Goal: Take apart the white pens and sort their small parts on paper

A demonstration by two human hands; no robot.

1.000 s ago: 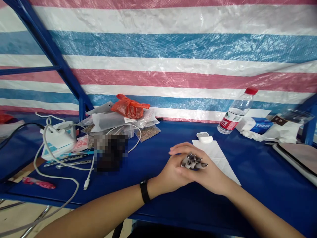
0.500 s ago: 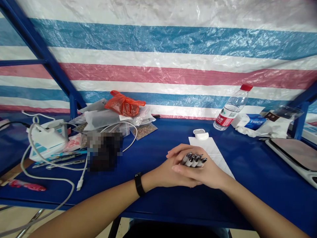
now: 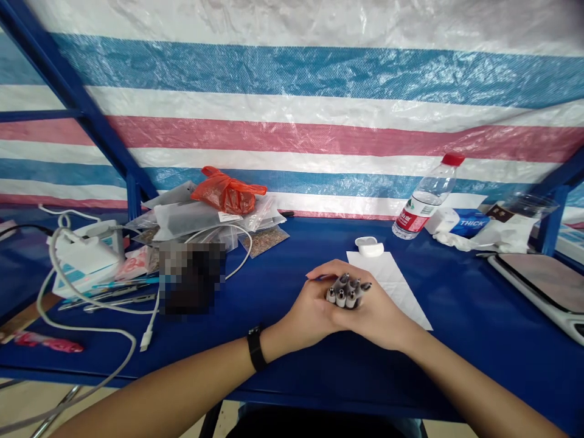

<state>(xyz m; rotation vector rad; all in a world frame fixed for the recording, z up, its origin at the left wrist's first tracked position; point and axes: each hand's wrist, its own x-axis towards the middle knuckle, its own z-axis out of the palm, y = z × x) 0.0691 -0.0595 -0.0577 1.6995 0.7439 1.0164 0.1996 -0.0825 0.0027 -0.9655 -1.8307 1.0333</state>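
Observation:
Between my two hands is a bundle of several grey pens (image 3: pixel 341 297), their dark, metallic tips pointing toward me. My left hand (image 3: pixel 308 310), with a black band on its wrist, closes round the bundle from the left. From the right, my right hand (image 3: pixel 376 310) wraps it too, fingers curving over the far side. The hands touch each other above the blue table, and the pens' far ends are hidden. Beyond my right hand lies a white sheet of paper (image 3: pixel 392 286), with an open small white case (image 3: pixel 370 247) at its far end.
A red-capped bottle (image 3: pixel 413 213), a tissue pack (image 3: pixel 468 222) and a scale (image 3: pixel 538 280) stand to the right. On the left are plastic bags, an orange bag (image 3: pixel 225 193), a white cable (image 3: pixel 109 331), several pens and a blurred dark object (image 3: pixel 191 280).
The pen bundle has shifted slightly left and turned so its tips face me more directly. My fingers have moved from overlapping the bundle's front to lying round its sides.

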